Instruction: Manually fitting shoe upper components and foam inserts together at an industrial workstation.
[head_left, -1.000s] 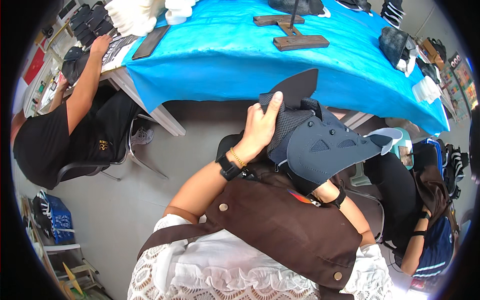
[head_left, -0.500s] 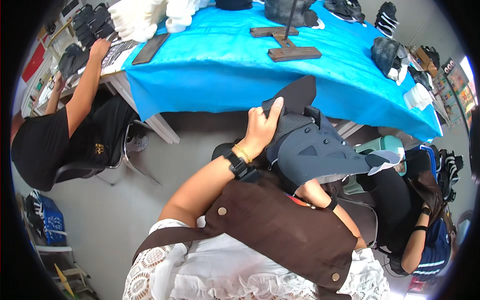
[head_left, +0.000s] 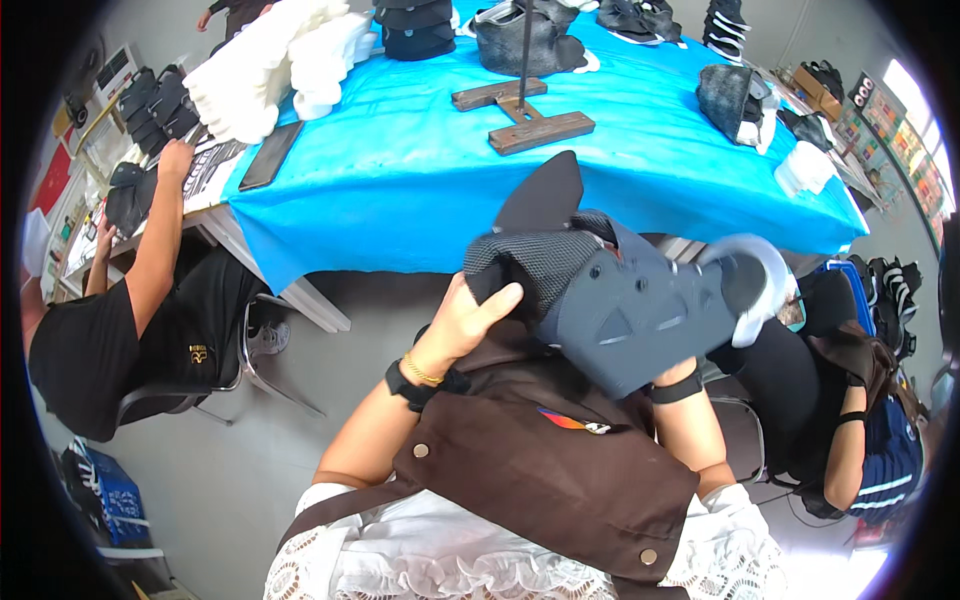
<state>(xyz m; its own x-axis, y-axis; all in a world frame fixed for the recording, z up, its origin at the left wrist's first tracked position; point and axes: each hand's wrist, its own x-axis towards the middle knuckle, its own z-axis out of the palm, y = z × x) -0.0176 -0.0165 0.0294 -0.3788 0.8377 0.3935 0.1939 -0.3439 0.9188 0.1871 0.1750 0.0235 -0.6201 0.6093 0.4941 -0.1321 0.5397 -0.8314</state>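
Note:
In front of me is a dark grey shoe upper (head_left: pixel 645 335) with triangular cut-outs, eyelets and a mesh lining. Its black tongue (head_left: pixel 545 200) sticks up toward the table; the toe end at the right has a pale edge and is blurred. My left hand (head_left: pixel 470 325) is closed on the mesh collar, thumb on the near side. From below, my right hand (head_left: pixel 676 372) reaches behind the upper's lower edge and holds it there; its fingers are hidden. A brown apron (head_left: pixel 550 480) covers my lap and chest.
A blue-covered table (head_left: pixel 400 170) lies ahead, bearing a wooden stand (head_left: pixel 530 125), a dark board (head_left: pixel 270 155), white stacked pieces (head_left: pixel 260 75) and dark uppers (head_left: pixel 415 30). One co-worker (head_left: pixel 85 350) sits left, handling black pieces; another (head_left: pixel 870 440) sits close on my right.
The upper has turned, and its toe end has swung up. My left hand has moved left and down with the collar. My right hand has shifted right beneath the upper.

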